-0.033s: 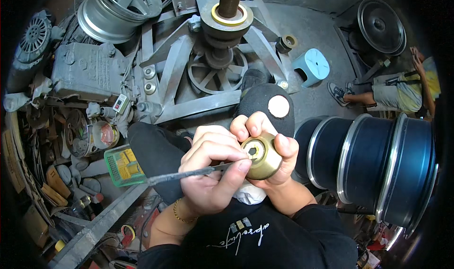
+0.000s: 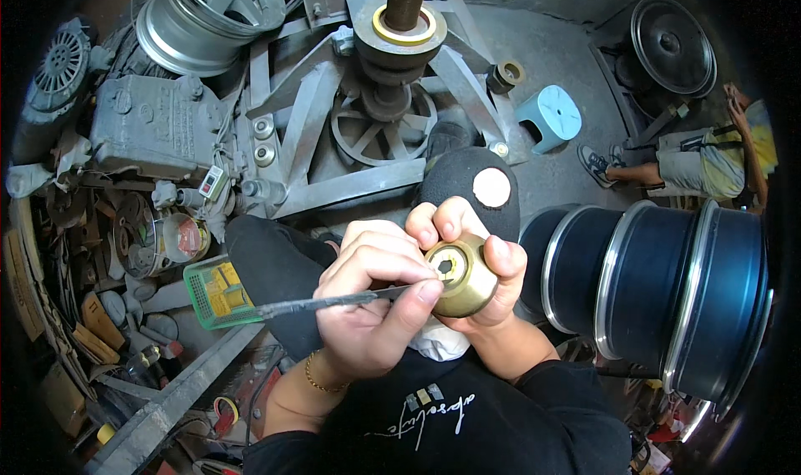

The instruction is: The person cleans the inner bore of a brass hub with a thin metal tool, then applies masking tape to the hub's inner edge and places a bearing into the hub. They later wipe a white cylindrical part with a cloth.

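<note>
My right hand (image 2: 488, 266) is wrapped round a brass-coloured round metal piece (image 2: 471, 287), tapered, with a dark hole in the middle of its face. Pinched between the thumb and fingers of my left hand (image 2: 371, 300) is a long thin grey tool (image 2: 304, 307), perhaps a file. Its inner end reaches the rim of the brass-coloured piece near the hole; the fingertips hide exactly where it touches. Its other end sticks out to the left, above my dark-trousered leg. Both hands are close together in front of my black shirt.
A large metal frame (image 2: 355, 187) with an upright threaded shaft (image 2: 406, 3) stands ahead. Blue-black wheel rims (image 2: 647, 262) lie stacked at right; a light-blue stool (image 2: 557, 114) stands beyond. A green basket (image 2: 198, 295) is at left. Another person (image 2: 701, 158) is at far right.
The outer end of the grey tool is slightly higher in the picture, and my left hand has shifted a little. My right hand and the brass-coloured piece look unmoved.
</note>
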A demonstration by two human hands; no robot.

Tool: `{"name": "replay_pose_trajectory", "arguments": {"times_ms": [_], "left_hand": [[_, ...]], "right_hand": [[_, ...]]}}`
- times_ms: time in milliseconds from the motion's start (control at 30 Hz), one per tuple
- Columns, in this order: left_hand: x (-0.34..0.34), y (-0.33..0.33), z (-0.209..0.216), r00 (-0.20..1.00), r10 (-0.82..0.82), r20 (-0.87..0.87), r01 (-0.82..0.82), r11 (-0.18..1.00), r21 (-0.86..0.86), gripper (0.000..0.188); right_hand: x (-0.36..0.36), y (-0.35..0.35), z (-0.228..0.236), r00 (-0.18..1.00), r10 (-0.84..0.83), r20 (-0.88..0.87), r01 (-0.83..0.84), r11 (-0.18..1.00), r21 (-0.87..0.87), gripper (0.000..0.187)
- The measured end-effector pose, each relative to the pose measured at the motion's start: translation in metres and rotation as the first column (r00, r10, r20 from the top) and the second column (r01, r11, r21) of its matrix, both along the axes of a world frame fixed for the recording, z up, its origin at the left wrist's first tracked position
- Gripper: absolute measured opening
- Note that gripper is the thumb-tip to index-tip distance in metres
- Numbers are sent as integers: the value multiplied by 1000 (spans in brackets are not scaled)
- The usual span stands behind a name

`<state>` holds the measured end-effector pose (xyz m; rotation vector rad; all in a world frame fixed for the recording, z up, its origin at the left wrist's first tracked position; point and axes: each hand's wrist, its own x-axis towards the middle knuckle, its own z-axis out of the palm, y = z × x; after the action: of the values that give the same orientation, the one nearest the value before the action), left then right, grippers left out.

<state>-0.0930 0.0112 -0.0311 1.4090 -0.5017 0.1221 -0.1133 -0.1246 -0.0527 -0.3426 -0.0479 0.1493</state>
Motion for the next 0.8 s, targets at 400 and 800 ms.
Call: {"name": "replay_pose_trajectory", "arguments": {"times_ms": [400,800], "left_hand": [[4,-3,3,993,41,109,-51,995,86,17],[10,7,6,969,-111,223,70,980,184,12]], "right_hand": [[0,1,-3,999,-34,23,36,998,-51,39],[-1,-1,-7,998,-28,49,28,999,-17,42]]}}
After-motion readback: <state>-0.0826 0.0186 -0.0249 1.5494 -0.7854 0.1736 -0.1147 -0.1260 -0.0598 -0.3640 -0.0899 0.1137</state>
